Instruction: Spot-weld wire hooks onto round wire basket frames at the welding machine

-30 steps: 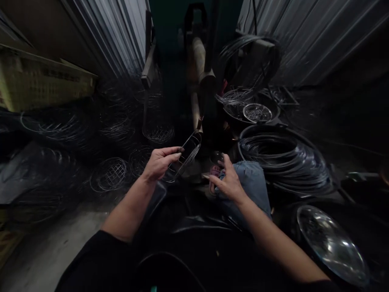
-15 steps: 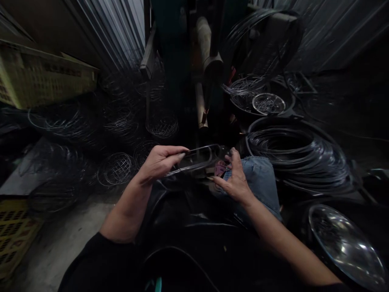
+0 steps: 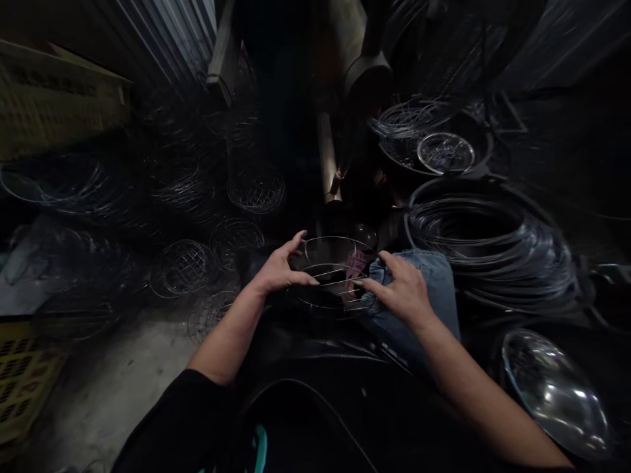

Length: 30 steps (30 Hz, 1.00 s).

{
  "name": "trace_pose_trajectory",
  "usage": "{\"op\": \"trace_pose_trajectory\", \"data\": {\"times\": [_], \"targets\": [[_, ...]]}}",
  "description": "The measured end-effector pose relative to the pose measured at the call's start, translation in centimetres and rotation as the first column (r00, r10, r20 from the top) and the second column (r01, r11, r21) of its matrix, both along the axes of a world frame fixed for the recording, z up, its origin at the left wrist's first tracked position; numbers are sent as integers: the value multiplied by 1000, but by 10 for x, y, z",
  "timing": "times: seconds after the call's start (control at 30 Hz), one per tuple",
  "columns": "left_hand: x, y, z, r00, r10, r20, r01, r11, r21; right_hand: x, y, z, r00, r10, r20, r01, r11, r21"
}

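Observation:
A round frame of thin bright wire point(image 3: 340, 270) is held level between my hands, above my lap. My left hand point(image 3: 279, 268) has its thumb on the near wires at the frame's left side, its fingers raised around the far side. On the right side, my right hand point(image 3: 407, 289) grips the frame between thumb and forefinger. Beyond the frame, an upright copper-coloured electrode tip point(image 3: 338, 182) and a pale metal bar point(image 3: 326, 151) belong to a dark machine. Where the fingertips meet the far wires is hard to make out.
Round wire grids point(image 3: 185, 266) lie in stacks at the left, near yellow crates point(image 3: 20, 387). A large wire coil point(image 3: 537, 263) fills a tub at the right. Behind it, a small dish point(image 3: 446, 152) holds metal bits. A shiny metal bowl point(image 3: 557, 394) is at the lower right.
The wire frame has turned from tilted and edge-on to nearly level. My right hand, open and apart from it before, now grips its right side. My left hand's fingers have spread. The view has shifted.

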<state>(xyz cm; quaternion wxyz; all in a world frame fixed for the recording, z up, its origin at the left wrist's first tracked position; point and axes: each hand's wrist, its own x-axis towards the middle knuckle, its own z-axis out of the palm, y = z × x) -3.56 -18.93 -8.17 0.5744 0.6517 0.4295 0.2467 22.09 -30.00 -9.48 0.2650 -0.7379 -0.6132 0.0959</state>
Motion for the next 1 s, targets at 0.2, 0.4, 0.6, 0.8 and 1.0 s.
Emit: {"op": "trace_pose_trajectory", "data": {"times": [0.2, 0.4, 0.6, 0.8, 1.0], "targets": [[-9, 1, 1, 980, 82, -179, -44, 977, 211, 4, 12, -10, 999, -8, -33, 7, 999, -35], [-2, 6, 22, 954, 3, -300, 116, 918, 380, -5, -1, 1, 999, 53, 12, -53, 998, 20], [1, 10, 10, 954, 114, -277, -31, 957, 287, 22, -54, 6, 997, -80, -6, 80, 987, 139], [3, 11, 13, 944, 302, -132, -309, 950, -43, 118, -146, -35, 756, -638, -147, 646, 763, 8], [12, 30, 12, 799, 595, -89, -597, 767, -235, 184, -223, -59, 399, -909, -125, 889, 416, -190]]}}
